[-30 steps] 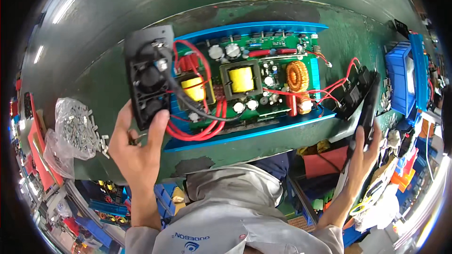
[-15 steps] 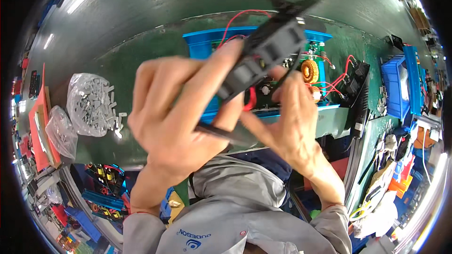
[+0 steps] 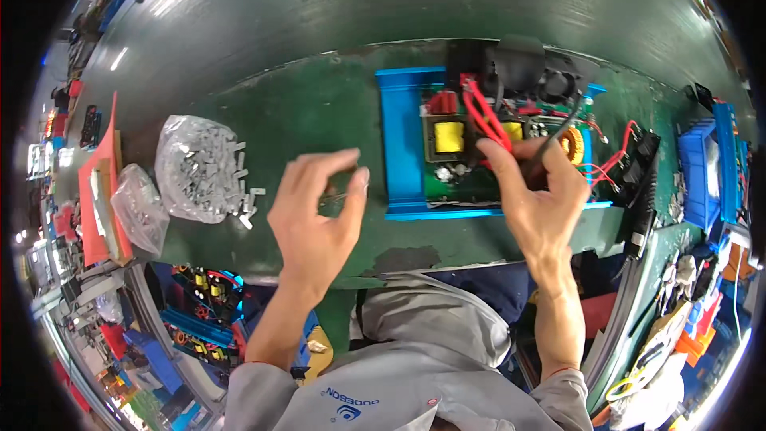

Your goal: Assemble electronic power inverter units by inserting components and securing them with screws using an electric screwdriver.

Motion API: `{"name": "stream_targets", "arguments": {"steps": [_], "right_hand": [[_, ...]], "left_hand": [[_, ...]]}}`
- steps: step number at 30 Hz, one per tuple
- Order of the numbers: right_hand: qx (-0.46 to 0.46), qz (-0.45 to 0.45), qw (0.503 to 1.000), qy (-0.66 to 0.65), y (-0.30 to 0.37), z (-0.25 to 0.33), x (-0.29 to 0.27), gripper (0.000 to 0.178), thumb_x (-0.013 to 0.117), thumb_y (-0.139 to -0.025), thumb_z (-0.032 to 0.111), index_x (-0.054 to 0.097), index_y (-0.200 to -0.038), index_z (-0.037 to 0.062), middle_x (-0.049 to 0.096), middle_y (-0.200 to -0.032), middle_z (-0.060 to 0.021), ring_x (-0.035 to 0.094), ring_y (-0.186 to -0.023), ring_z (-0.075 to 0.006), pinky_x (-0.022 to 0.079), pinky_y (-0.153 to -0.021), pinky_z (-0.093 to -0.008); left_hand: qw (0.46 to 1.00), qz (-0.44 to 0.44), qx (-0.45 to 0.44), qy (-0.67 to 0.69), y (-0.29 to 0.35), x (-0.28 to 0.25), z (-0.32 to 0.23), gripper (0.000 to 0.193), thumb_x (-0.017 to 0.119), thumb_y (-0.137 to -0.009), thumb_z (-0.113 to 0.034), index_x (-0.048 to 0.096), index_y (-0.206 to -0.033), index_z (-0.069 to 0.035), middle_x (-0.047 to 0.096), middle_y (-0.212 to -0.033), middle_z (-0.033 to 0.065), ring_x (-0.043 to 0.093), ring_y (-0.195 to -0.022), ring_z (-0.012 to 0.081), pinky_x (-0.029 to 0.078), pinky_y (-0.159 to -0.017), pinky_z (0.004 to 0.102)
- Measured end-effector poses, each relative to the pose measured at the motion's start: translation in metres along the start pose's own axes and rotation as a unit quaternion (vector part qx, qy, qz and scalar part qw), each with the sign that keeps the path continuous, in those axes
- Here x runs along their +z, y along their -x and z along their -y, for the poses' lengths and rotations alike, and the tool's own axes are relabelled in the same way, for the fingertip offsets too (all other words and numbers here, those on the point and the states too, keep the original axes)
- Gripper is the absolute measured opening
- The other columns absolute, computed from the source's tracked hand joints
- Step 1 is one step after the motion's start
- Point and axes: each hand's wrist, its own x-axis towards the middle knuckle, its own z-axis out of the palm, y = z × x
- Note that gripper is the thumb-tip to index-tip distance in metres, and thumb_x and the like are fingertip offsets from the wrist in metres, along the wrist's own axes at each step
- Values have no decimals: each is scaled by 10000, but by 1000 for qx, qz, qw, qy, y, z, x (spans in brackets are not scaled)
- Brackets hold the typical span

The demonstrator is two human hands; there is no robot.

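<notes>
An open blue metal case point(image 3: 399, 144) lies on the green table point(image 3: 319, 104) and holds a green circuit board point(image 3: 447, 179) with a yellow transformer point(image 3: 448, 137), a copper coil point(image 3: 571, 148) and red wires point(image 3: 483, 118). A black end panel with a fan point(image 3: 527, 65) stands at the case's far end. My right hand point(image 3: 542, 195) is over the board, its fingers pinching a black cable point(image 3: 558, 132) that runs up to the panel. My left hand point(image 3: 319, 219) hovers left of the case with curled fingers, thumb and forefinger apart, nothing clearly in it.
A clear bag of small metal parts point(image 3: 195, 166) lies to the left with loose pieces beside it, then a smaller bag point(image 3: 140, 207) and an orange tray point(image 3: 100, 183). Right of the case are another black panel point(image 3: 643, 158), a black tool point(image 3: 638, 227) and a blue bin point(image 3: 702, 179).
The black fan panel, held up close in both hands half a second ago, now stands at the case's far end. My left hand has let go and drawn back left; my right hand has dropped onto the cable.
</notes>
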Motion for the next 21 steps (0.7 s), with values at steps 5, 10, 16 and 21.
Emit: {"name": "stream_targets", "arguments": {"steps": [5,10,16,21], "right_hand": [[-29,-1,999,46,-9,-16,-19,248,878,-810,162,697,-818,-8,600,-620,34,476,-572,-23,341,-525,-202],[-102,50,987,113,-7,-19,-36,332,873,-760,122,699,-1014,-2,657,-848,-30,567,-710,-131,466,-668,-282],[-141,-35,978,151,38,-50,-83,235,717,-820,-48,655,-1046,-37,620,-936,-108,550,-774,-189,433,-673,-289],[-58,-95,982,154,77,-90,-107,190,620,-914,-86,609,-1100,-50,568,-1022,-95,517,-825,-125,429,-701,-234]], "left_hand": [[994,-9,81,-68,12,-4,6,342,762,-813,-61,688,-1146,-64,692,-1106,96,634,-1013,290,483,-865,377],[981,117,154,19,7,0,-22,355,817,-746,-87,705,-1082,-64,681,-1019,86,627,-869,276,489,-759,383],[966,164,196,37,-13,34,-31,454,890,-660,-139,730,-1084,-103,650,-1000,47,587,-830,249,487,-705,362],[954,185,236,18,-19,50,-29,394,868,-679,-163,751,-1053,-120,643,-985,13,568,-814,220,459,-687,358]]}}
